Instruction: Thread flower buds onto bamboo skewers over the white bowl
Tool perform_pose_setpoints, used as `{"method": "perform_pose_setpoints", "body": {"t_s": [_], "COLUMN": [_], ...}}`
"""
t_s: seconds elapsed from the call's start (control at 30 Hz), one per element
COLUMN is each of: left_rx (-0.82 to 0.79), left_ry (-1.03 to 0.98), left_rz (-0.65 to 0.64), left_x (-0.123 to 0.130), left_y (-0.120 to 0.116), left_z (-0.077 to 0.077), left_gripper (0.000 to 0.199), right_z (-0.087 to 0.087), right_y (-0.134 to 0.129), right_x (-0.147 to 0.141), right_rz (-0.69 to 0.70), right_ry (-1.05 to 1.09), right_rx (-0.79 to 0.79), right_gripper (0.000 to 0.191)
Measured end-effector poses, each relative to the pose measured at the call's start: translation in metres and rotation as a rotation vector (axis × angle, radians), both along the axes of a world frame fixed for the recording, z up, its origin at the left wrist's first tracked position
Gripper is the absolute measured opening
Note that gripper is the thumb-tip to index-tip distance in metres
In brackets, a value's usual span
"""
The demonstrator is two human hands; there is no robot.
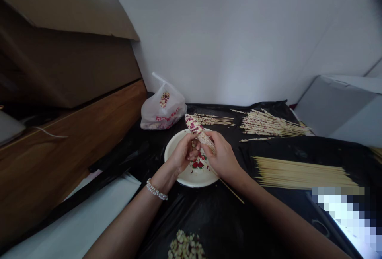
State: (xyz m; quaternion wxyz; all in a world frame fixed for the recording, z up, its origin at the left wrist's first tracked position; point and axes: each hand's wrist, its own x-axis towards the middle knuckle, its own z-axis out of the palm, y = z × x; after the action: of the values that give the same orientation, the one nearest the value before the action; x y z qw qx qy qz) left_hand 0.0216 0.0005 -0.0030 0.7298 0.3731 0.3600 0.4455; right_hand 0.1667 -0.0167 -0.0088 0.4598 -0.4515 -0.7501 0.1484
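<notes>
My right hand (222,153) is wrapped round the lower end of a corn cob (195,125), held tilted over a white bowl (170,147). Red and cream kernels cover the cob's upper end; its lower part is stripped bare. Curled against the cob's left side, my left hand (183,153) has its fingers closed, with pale bits like corn kernels showing among them. Red patterning and small scraps show on the bowl's floor. A thin bamboo skewer (232,191) runs out from beneath my right hand, past the bowl's rim; whether the hand grips it is unclear.
Behind the bowl stand a white plastic bag (164,110) and skewers threaded with kernels (262,123). Bare skewers (301,172) lie at right. Loose kernels (185,245) are piled at the near edge on black plastic sheeting (235,227). A cardboard box (74,60) stands left.
</notes>
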Motion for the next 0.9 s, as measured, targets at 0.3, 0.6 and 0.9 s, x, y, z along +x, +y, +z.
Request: {"method": "perform_pose_setpoints", "body": {"t_s": [0.3,0.6,0.9], "left_rx": [0.011,-0.012,0.019], "left_ry": [-0.040,-0.012,0.095], "left_rz": [-0.003,-0.032,0.007], "left_x": [0.0004,0.0025,0.0034], "left_y": [-0.0014,-0.0035,-0.0036], "left_z": [0.0011,0.0044,0.0026], "left_gripper": [0.027,0.025,0.022], "right_z": [-0.0023,-0.0070,-0.0055], "right_y": [-0.0066,-0.0092,-0.0080], "right_x": [-0.0055,-0.0074,-0.0054], "right_rz": [0.051,0.072,0.118], "right_ry": [-0.009,-0.014,-0.008], "right_rx": [0.004,-0.031,-0.137], "right_gripper": [0.034,0.037,0.035]}}
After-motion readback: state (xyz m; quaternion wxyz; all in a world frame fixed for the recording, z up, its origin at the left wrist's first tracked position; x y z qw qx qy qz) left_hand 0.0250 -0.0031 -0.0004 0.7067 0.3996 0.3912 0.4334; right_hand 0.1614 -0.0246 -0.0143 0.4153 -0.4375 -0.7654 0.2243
